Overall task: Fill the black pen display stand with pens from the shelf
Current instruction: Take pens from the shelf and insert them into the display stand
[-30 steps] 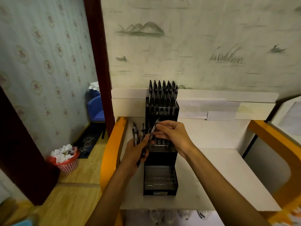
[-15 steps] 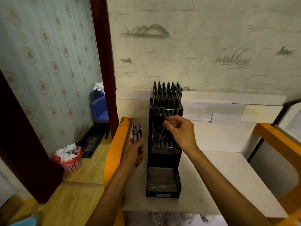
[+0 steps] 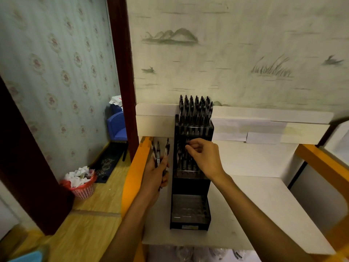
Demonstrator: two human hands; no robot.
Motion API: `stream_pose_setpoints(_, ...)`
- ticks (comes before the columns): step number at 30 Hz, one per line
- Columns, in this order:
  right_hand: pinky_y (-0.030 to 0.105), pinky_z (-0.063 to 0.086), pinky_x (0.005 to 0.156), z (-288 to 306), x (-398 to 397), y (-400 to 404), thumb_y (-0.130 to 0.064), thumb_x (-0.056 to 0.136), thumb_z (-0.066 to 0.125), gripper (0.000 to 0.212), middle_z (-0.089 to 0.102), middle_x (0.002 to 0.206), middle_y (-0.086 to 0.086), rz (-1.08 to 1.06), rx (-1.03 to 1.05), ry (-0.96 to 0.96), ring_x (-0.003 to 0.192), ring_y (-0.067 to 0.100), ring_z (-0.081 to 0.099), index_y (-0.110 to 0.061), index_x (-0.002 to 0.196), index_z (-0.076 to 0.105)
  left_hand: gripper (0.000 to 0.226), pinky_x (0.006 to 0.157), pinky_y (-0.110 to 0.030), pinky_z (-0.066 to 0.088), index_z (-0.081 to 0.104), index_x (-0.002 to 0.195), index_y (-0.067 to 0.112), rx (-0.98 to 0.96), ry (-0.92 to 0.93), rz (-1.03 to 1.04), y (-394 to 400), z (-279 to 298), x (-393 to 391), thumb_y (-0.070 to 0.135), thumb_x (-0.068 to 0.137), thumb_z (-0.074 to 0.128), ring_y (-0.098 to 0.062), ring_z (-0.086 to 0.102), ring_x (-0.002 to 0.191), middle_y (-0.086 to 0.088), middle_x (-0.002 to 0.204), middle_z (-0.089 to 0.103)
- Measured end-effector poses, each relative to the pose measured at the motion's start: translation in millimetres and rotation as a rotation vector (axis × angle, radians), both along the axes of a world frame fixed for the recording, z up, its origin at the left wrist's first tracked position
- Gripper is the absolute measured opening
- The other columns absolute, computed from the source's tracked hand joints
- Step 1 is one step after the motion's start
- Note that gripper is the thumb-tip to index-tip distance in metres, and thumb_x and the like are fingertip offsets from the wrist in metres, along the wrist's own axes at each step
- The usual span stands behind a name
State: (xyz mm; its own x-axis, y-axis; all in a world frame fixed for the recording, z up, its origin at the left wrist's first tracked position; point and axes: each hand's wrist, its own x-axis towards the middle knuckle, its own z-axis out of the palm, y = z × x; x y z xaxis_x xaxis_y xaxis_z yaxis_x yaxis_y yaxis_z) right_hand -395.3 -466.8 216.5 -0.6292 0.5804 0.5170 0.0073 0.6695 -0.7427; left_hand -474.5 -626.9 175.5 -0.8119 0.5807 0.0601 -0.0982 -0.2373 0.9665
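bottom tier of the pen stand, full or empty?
Empty: the bottom tier shows bare slots and no pens, unlike the packed top tier.

The black pen display stand (image 3: pixel 190 186) is set upright on the white shelf (image 3: pixel 255 205), tiered in three steps — the top tier is packed with upright dark pens (image 3: pixel 195 110), the middle tier is partly filled, the lowest lies empty. A few more pens (image 3: pixel 159 152) are held just left of it.

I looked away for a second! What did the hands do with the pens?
The right hand took one pen from the left hand's bundle and carried it up into the middle tier of the black pen display stand. The left hand kept gripping the rest; the stand stayed put.
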Motion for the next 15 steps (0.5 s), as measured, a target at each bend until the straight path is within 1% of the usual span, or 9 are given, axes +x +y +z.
stream_pose_setpoints(2,0.006,0.051,0.074,1,-1,-1,-0.022,0.088,0.074,0.017,0.071,0.084,-0.01,-0.002,0.015,-0.008,0.079,-0.004,0.066,-0.015,0.103,0.075,0.027,0.039,-0.022,0.028,0.055,0.113,0.004,-0.01,0.02,-0.01,0,0,1,0.029,0.103,0.051,-0.008,0.036,0.043,-0.004,0.076,0.053)
stream_pose_setpoints(7,0.007,0.051,0.073,-1,-1,-1,-0.021,0.088,0.074,0.017,0.07,0.082,-0.012,-0.014,0.005,-0.009,0.078,-0.005,0.066,-0.014,0.103,0.075,0.021,0.04,-0.022,0.025,0.06,0.105,0.012,0.0,0.024,-0.045,0,-2,3,0.031,0.102,0.052,-0.007,0.035,0.043,0.001,0.073,0.058)
stream_pose_setpoints(11,0.004,0.049,0.07,-6,-1,-3,-0.021,0.087,0.075,0.017,0.068,0.081,-0.013,0.004,0.029,-0.057,0.077,-0.008,0.065,-0.014,0.103,0.075,0.022,0.04,-0.023,0.025,0.059,0.105,0.01,0.0,0.028,-0.054,-1,-3,4,0.029,0.103,0.051,-0.007,0.036,0.043,0.001,0.073,0.059)
stream_pose_setpoints(13,0.003,0.047,0.07,-13,0,-4,-0.022,0.087,0.074,0.019,0.07,0.085,-0.009,-0.005,0.038,-0.111,0.074,-0.006,0.064,-0.014,0.105,0.074,0.02,0.039,-0.023,0.026,0.059,0.106,0.01,0.001,0.025,-0.061,-2,-2,4,0.028,0.103,0.051,-0.007,0.036,0.043,0.002,0.074,0.06)
stream_pose_setpoints(15,0.003,0.046,0.073,-19,1,-5,-0.023,0.088,0.074,0.022,0.074,0.091,-0.004,-0.015,0.046,-0.159,0.077,-0.002,0.064,-0.014,0.108,0.074,0.02,0.038,-0.022,0.026,0.057,0.109,0.007,0.012,-0.003,-0.072,-2,-2,4,0.025,0.104,0.05,-0.007,0.036,0.042,0.001,0.075,0.061)
